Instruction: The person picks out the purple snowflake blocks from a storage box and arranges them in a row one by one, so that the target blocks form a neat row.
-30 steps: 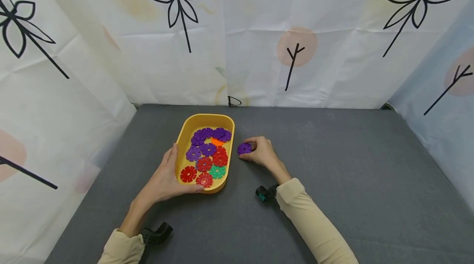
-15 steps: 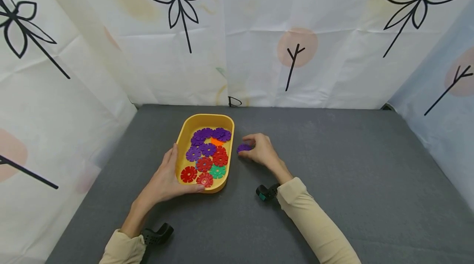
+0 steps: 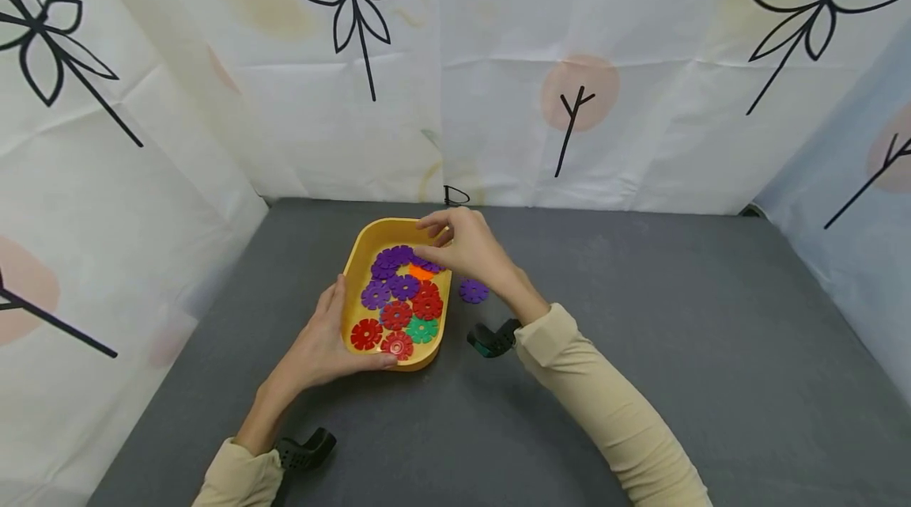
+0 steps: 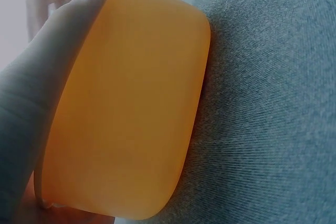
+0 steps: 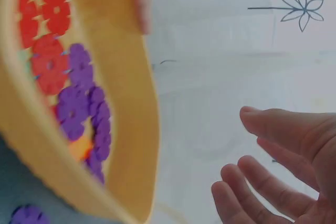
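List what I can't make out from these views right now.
Head: some far purple pieces, partly covered by the right hand.
Left wrist: contents of the yellow tray, hidden behind its wall.
Right wrist: left hand, blurred, cut by top edge; loose purple piece, cut by bottom edge.

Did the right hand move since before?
Yes. Relative to the flat grey table, the right hand moved left and forward, partly over the yellow rectangular plastic tray.

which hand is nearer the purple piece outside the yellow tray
Right: the right hand hovers just beyond the purple piece; the left hand is well to its left, gripping the yellow tray.
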